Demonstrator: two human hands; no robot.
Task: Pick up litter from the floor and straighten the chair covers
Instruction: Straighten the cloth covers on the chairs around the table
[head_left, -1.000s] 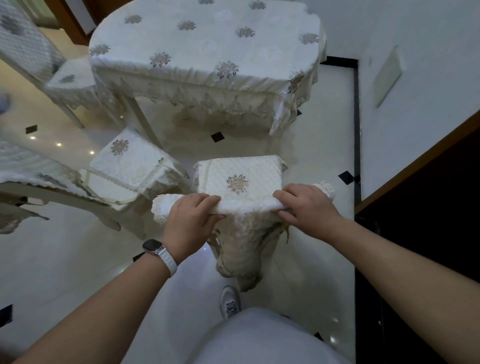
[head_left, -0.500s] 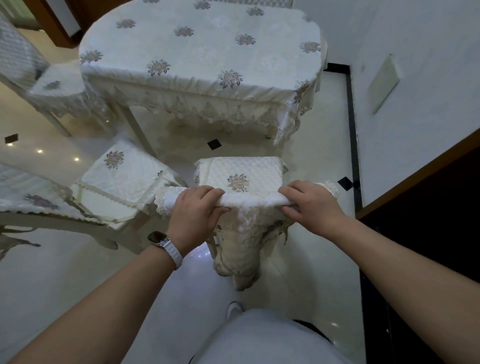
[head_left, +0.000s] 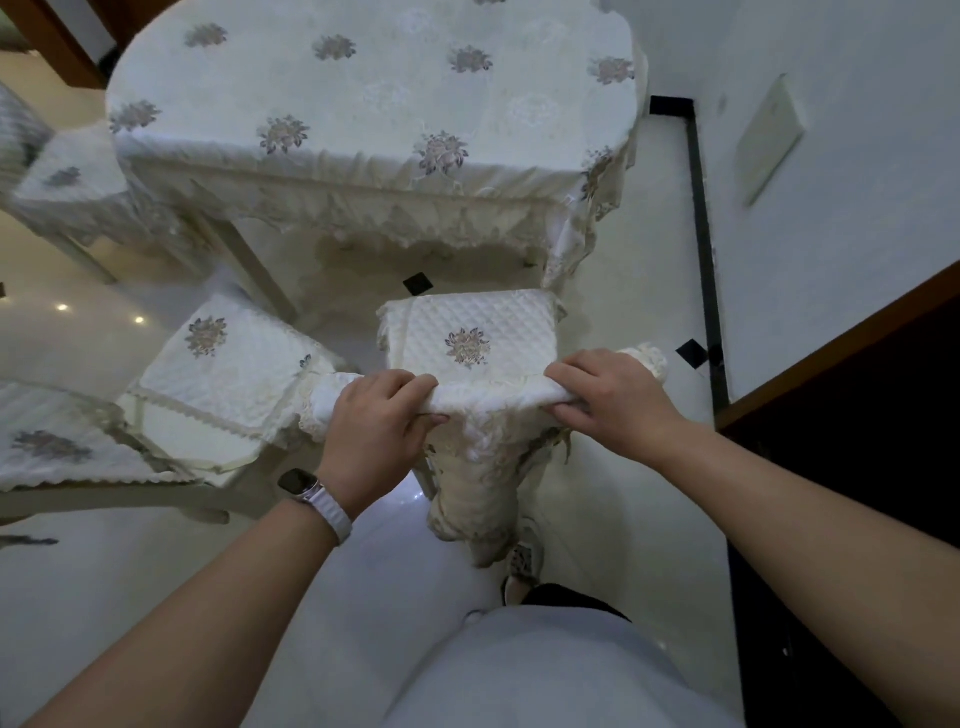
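Two bare forearms reach forward over a glossy white floor (head_left: 130, 597), where a light shoe (head_left: 522, 564) stands below and between the hands. A smartwatch (head_left: 298, 482) on a white band sits on the left wrist. The left hand (head_left: 382, 421) and the right hand (head_left: 610, 400) are set apart. Each is clamped on the rolled top edge of the chair-back cover (head_left: 498, 399), fingers curled over the roll and thumb tucked beneath. A stretch of quilted white fabric runs between them, and the cover's lace skirt hangs down the chair back under the hands.

Just beyond the hands lies the chair's quilted seat cover (head_left: 467, 322), an embroidered flower at its middle. Beyond the left hand and off to its left, a second chair's seat cover (head_left: 228, 364) bears the same flower.

Farther past both hands stands a table under an embroidered tablecloth (head_left: 363, 104) with a lace hem. A black diamond tile (head_left: 418, 283) shows on the floor beneath it. Far to the right of the right hand, a pale wall plate (head_left: 769, 135) is set in the white wall.
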